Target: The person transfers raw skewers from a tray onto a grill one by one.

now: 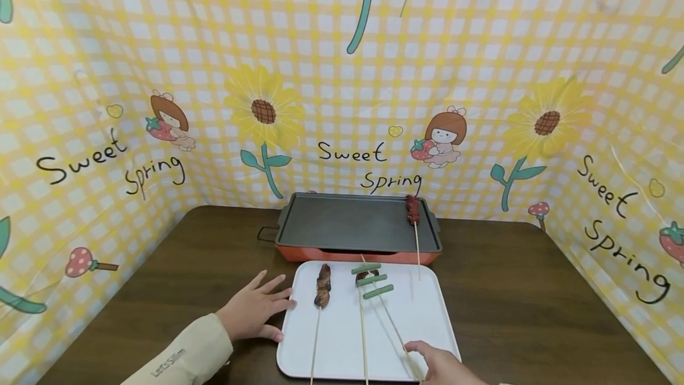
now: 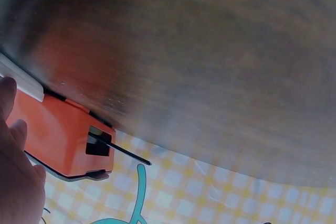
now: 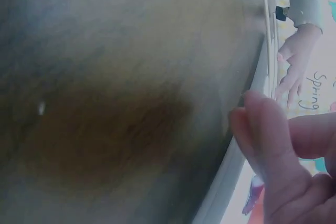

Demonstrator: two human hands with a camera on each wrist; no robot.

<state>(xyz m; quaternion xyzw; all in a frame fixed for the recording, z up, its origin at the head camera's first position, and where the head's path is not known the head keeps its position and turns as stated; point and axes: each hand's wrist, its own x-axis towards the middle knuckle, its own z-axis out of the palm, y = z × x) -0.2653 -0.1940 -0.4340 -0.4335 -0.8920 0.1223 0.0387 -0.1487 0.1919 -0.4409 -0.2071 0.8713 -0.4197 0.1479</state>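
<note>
At the near right of the white tray (image 1: 339,343), the right hand (image 1: 446,367) pinches the stick of the green skewer (image 1: 371,280) between thumb and finger; its three green pieces sit toward the tray's far middle, crossing a dark skewer (image 1: 364,340) (its head partly hidden). Fingers spread, the left hand (image 1: 251,309) is at the left rim. A browned skewer (image 1: 323,287) lies far left on the tray. Beyond, a red skewer (image 1: 412,211) rests on the griddle's (image 1: 342,221) right end.

Left fingers (image 1: 274,283) spread; right fingers (image 1: 419,347) pinched
</note>
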